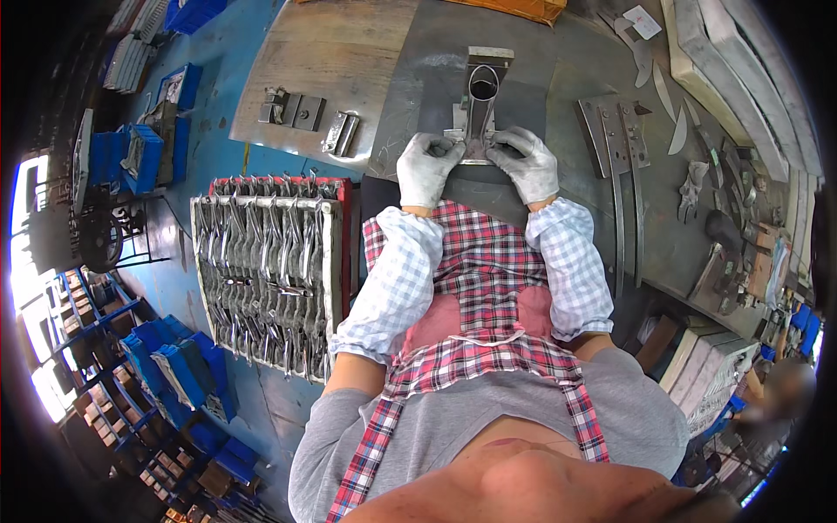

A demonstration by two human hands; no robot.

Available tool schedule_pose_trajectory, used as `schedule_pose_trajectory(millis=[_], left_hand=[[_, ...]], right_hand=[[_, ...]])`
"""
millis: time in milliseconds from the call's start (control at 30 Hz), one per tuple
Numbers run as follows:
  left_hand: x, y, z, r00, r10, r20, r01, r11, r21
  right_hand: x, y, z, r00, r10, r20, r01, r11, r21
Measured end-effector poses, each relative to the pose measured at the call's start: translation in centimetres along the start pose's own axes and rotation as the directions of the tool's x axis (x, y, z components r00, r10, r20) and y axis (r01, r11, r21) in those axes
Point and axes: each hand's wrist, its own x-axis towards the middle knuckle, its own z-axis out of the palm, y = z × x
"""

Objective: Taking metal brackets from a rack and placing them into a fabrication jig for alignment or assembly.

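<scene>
Blue workshop flooring (pixel 212 131) borders a grey metal-topped desk (pixel 571 52), where a person in white gloves works at the near edge. Fingers of the left hand (pixel 429 173) are bent and drawn together with the thumb, close against one side of a metal piece with a ring-shaped top (pixel 478 120); those of the right hand (pixel 530 170) curl in likewise from the other side, though whether either set is clamped on a small part cannot be told. The metal piece stands between the two hands, its round opening facing up, with a metal block (pixel 491 56) just behind it. Blue-and-white checked sleeves (pixel 388 279) cover the forearms above a red plaid apron (pixel 488 253). Left of the hands, two metal clamp blocks (pixel 292 110) lie on a brownish sheet (pixel 336 48); to the right rest a drilled metal plate (pixel 597 131) with two long bars (pixel 617 227) and, beyond it, several curved blades (pixel 664 91). Beside the person's left arm, a pale-framed crate (pixel 330 288) holds rows of shiny metal parts (pixel 261 253). Blue bins (pixel 179 370) sit farther off, at lower left.
</scene>
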Motion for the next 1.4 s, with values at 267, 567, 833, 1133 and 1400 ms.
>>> schedule_pose_trajectory(millis=[267,567,833,1133,1400], left_hand=[[0.6,-0.8,-0.4,0.997,-0.013,0.072,0.010,0.999,0.036],[0.5,-0.6,-0.5,0.997,0.019,0.075,-0.024,0.998,0.066],[-0.3,-0.9,-0.4,0.998,0.060,0.034,-0.062,0.996,0.067],[-12.1,4.6,-1.4,0.400,0.095,0.911,0.916,-0.041,-0.398],[-12.8,4.9,0.7,0.753,-0.082,0.653,-0.273,0.863,0.424]], right_hand=[[-0.3,0.1,0.9,0.977,0.213,-0.028,-0.207,0.967,0.149],[-0.1,-0.1,1.3,0.978,0.206,-0.037,-0.197,0.966,0.169],[3.9,-3.6,0.2,0.859,0.473,0.195,-0.508,0.746,0.430],[-3.3,-7.6,-5.2,0.952,0.307,0.012,-0.293,0.895,0.337],[-7.8,-8.7,-8.2,0.533,0.727,0.432,-0.715,0.114,0.690]])
